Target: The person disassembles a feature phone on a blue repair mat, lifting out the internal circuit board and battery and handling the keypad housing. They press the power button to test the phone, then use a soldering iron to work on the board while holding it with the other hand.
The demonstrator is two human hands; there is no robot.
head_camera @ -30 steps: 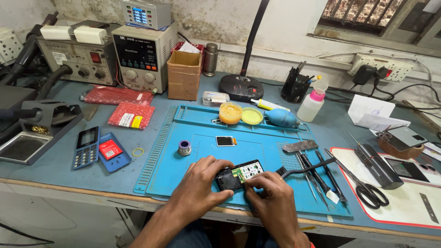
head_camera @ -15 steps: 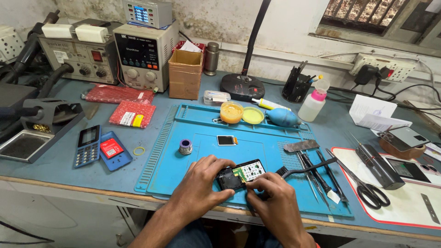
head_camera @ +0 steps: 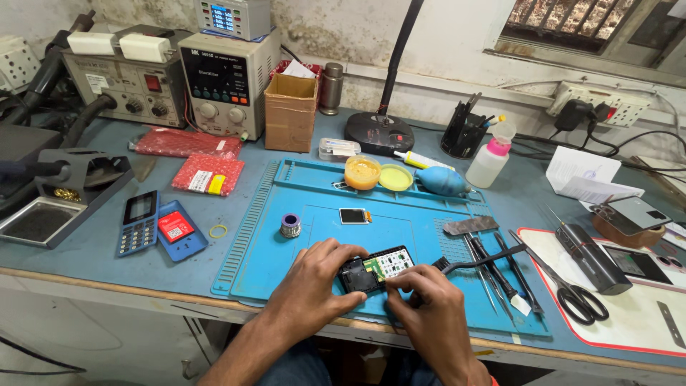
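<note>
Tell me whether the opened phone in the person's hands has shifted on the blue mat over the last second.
No. The opened phone sits at the same spot on the blue mat, the same way below the small screen part, with the left hand and right hand on it.

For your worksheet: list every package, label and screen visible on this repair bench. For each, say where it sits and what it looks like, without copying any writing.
Cardboard box: back centre, brown, open top.
Red packets: two, left of the blue mat, the nearer with white and yellow labels.
Power supply: back left, beige, dark panel.
Small meter: atop it, lit blue screen.
Loose display: on the mat, small, dark.
Blue keypad phone: front left, dark screen.
Opened phone: held by left hand and right hand.
</note>
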